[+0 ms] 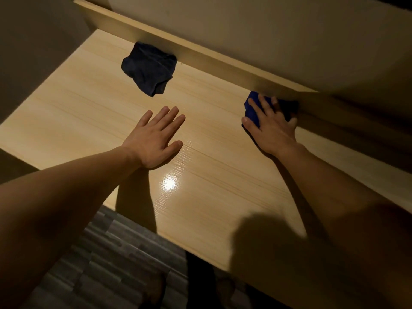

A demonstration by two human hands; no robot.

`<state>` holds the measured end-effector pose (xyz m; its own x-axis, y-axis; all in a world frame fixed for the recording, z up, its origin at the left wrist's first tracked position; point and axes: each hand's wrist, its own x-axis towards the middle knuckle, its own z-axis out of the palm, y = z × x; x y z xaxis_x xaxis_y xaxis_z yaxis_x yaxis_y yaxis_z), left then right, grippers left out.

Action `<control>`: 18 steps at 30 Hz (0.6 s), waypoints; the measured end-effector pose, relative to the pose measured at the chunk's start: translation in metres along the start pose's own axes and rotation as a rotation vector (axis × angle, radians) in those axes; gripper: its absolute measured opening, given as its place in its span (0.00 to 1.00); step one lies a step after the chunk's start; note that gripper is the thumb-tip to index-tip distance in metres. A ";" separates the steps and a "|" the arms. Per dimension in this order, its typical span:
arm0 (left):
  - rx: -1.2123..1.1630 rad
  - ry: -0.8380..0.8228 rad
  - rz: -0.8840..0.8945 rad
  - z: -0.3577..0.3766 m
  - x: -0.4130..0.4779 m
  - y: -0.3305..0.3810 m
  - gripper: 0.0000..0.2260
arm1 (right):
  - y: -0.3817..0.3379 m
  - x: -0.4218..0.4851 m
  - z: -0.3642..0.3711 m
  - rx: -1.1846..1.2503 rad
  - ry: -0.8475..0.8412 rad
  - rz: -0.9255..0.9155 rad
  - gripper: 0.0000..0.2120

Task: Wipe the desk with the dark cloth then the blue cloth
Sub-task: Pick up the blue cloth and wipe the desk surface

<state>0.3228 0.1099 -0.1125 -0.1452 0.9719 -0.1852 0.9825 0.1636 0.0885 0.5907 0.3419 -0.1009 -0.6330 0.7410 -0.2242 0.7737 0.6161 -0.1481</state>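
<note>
A crumpled dark cloth point(149, 68) lies on the light wooden desk point(89, 112), at the back left against the raised back rail. My left hand point(156, 139) rests flat on the desk with fingers spread, a little in front of the dark cloth and apart from it. My right hand point(270, 126) presses down on the blue cloth point(253, 108) at the back right, close to the rail. Most of the blue cloth is hidden under that hand.
A wooden back rail point(223, 61) runs diagonally along the desk's far edge, with a pale wall above it. Grey plank flooring point(107, 259) shows below the desk's near edge. A bright light glare sits mid-desk.
</note>
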 end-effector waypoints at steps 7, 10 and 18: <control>-0.011 -0.004 0.010 0.000 0.000 -0.002 0.35 | -0.015 -0.036 0.019 -0.007 0.082 -0.021 0.33; -0.015 0.001 0.017 0.001 0.001 -0.003 0.35 | -0.023 -0.059 0.029 -0.010 0.086 -0.034 0.31; -0.009 0.003 0.028 0.001 0.000 -0.003 0.37 | -0.050 -0.124 0.049 0.017 0.074 -0.030 0.30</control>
<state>0.3197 0.1091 -0.1138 -0.1178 0.9768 -0.1791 0.9851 0.1376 0.1029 0.6320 0.2064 -0.1133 -0.6554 0.7407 -0.1474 0.7545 0.6338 -0.1701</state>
